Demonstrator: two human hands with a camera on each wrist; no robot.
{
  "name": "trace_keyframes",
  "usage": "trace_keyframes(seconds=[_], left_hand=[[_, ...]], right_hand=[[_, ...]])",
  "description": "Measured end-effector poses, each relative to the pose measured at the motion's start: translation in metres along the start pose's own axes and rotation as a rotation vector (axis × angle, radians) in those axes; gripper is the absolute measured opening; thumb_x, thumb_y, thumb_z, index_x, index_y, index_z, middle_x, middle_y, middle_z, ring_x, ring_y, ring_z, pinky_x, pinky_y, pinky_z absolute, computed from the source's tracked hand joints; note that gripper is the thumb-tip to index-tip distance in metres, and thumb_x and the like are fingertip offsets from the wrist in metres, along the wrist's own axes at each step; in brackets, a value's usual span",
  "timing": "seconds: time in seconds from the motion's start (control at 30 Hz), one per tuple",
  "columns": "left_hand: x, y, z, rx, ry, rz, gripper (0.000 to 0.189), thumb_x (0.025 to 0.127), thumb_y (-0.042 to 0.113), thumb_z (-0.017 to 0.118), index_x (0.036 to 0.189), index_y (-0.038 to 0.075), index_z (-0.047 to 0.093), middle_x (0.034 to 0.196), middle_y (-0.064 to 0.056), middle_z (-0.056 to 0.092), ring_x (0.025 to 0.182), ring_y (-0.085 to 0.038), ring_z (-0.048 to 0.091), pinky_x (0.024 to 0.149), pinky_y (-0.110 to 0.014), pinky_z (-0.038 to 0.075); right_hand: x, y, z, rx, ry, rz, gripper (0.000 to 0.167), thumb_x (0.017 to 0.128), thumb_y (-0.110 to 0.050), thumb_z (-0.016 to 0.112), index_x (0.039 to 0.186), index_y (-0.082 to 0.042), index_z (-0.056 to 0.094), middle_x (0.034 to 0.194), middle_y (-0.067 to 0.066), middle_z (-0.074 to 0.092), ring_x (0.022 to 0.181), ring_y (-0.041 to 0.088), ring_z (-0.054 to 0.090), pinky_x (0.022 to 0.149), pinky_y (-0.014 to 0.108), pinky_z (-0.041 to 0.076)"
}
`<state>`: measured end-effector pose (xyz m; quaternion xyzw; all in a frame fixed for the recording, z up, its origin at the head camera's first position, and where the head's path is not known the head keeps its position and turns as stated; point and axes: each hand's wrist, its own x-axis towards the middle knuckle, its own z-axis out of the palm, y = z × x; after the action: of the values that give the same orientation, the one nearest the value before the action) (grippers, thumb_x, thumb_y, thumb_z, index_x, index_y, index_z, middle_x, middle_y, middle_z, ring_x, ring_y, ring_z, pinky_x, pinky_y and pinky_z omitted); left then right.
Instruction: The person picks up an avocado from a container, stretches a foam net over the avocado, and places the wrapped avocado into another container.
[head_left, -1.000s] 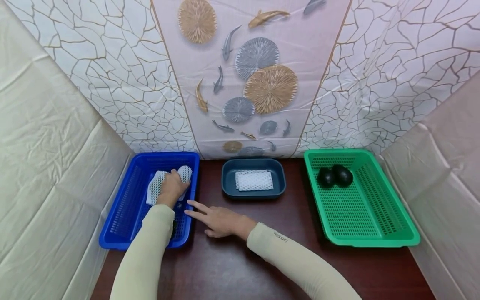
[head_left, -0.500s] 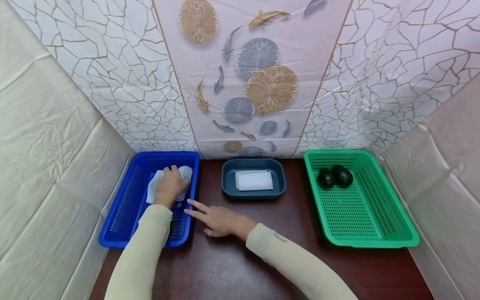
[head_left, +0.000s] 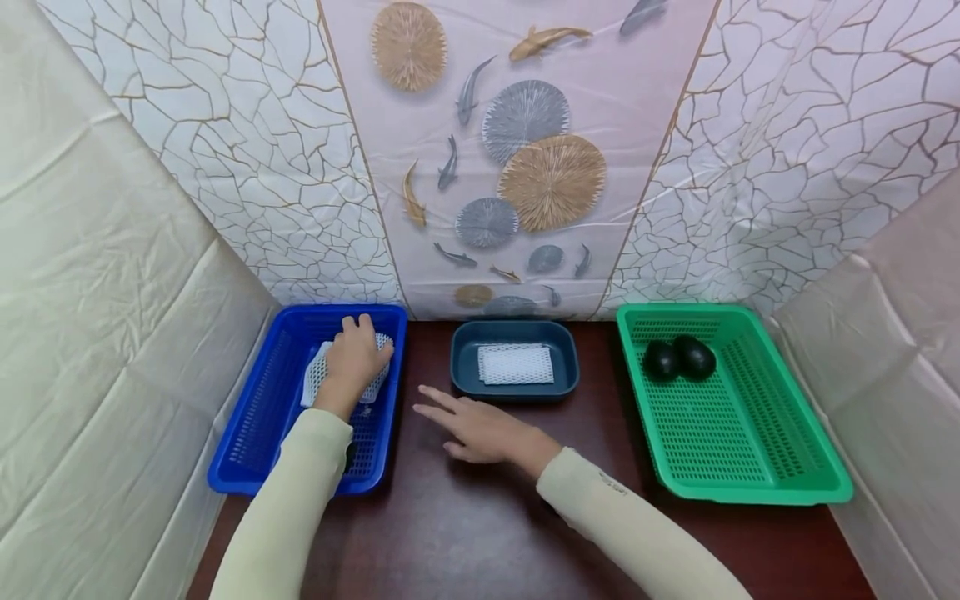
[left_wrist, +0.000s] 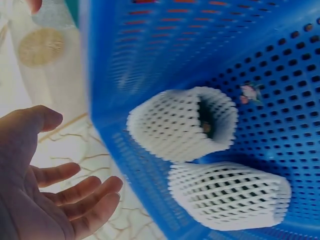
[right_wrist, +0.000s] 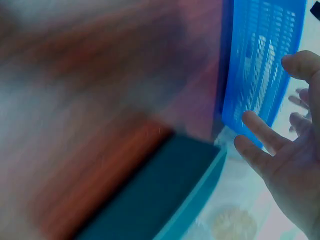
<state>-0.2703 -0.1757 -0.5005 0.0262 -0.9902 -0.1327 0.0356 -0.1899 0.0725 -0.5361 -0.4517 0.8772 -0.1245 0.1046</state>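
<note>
The left hand (head_left: 354, 360) is positioned over the rectangular blue perforated plastic basket (head_left: 258, 417). Its fingers are relaxed and apart; it grasps nothing, and no contact shows in the left wrist view. The right hand (head_left: 483, 429) is likewise released, fingers extended, above the dark reddish-brown table (head_left: 450, 533).

Two items in white foam-net sleeves, the open-mouthed sleeve (left_wrist: 165, 125) and the longer sleeve (left_wrist: 230, 197), lie side by side at the far end of the blue basket. The netting presumably cushions the contents; lying flat likely prevents rolling. The shallow dark-teal tray (head_left: 567, 360) stands centrally, probably so that either hand can reach its flat white foam nets (head_left: 516, 364).

Appearance: both sleeves are stretched into rounded forms with diamond-shaped openings. Inside the open mouth, a dark surface with a brown spot is visible; the rest of that item is hidden.
</note>
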Motion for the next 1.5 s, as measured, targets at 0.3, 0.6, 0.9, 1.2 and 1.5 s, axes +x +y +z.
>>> trace_keyframes(seconds=[0.3, 0.6, 0.9, 1.2, 1.5], left_hand=[[-0.006, 0.015, -0.015, -0.034, 0.060, 0.063, 0.062, 0.097, 0.041, 0.065, 0.138, -0.002, 0.049, 0.135, -0.030, 0.050, 0.106, -0.050, 0.063, 0.078, -0.065, 0.055], [-0.019, 0.044, -0.027, -0.009, 0.159, 0.206, 0.059, 0.097, 0.041, 0.067, 0.134, -0.003, 0.052, 0.127, -0.028, 0.054, 0.099, -0.045, 0.064, 0.068, -0.055, 0.058], [-0.032, 0.074, -0.025, 0.028, 0.223, 0.314, 0.060, 0.095, 0.042, 0.070, 0.133, -0.002, 0.057, 0.125, -0.025, 0.059, 0.098, -0.043, 0.065, 0.073, -0.055, 0.059], [-0.049, 0.100, -0.010, 0.047, 0.186, 0.441, 0.063, 0.094, 0.043, 0.071, 0.139, 0.002, 0.055, 0.127, -0.019, 0.061, 0.107, -0.039, 0.065, 0.081, -0.051, 0.058], [-0.064, 0.115, 0.021, 0.059, 0.092, 0.532, 0.067, 0.096, 0.045, 0.068, 0.144, 0.002, 0.052, 0.135, -0.018, 0.060, 0.119, -0.035, 0.061, 0.089, -0.051, 0.057]], right_hand=[[-0.037, 0.018, -0.038, -0.026, 0.047, 0.057, 0.071, 0.104, -0.027, 0.062, 0.165, -0.023, 0.027, 0.175, 0.003, 0.011, 0.144, 0.024, 0.048, 0.112, 0.047, 0.046], [-0.072, 0.037, -0.067, -0.058, 0.107, 0.122, 0.074, 0.102, -0.028, 0.065, 0.165, -0.021, 0.027, 0.175, 0.003, 0.010, 0.141, 0.030, 0.051, 0.106, 0.048, 0.050], [-0.108, 0.057, -0.084, -0.082, 0.162, 0.163, 0.074, 0.100, -0.026, 0.068, 0.163, -0.018, 0.030, 0.174, 0.007, 0.014, 0.139, 0.034, 0.052, 0.107, 0.052, 0.049], [-0.142, 0.071, -0.097, -0.105, 0.192, 0.229, 0.078, 0.098, -0.024, 0.072, 0.163, -0.014, 0.031, 0.173, 0.011, 0.018, 0.133, 0.036, 0.055, 0.101, 0.051, 0.052], [-0.169, 0.092, -0.099, -0.106, 0.220, 0.299, 0.076, 0.096, -0.020, 0.073, 0.161, -0.010, 0.035, 0.171, 0.015, 0.020, 0.141, 0.041, 0.047, 0.107, 0.058, 0.047]])
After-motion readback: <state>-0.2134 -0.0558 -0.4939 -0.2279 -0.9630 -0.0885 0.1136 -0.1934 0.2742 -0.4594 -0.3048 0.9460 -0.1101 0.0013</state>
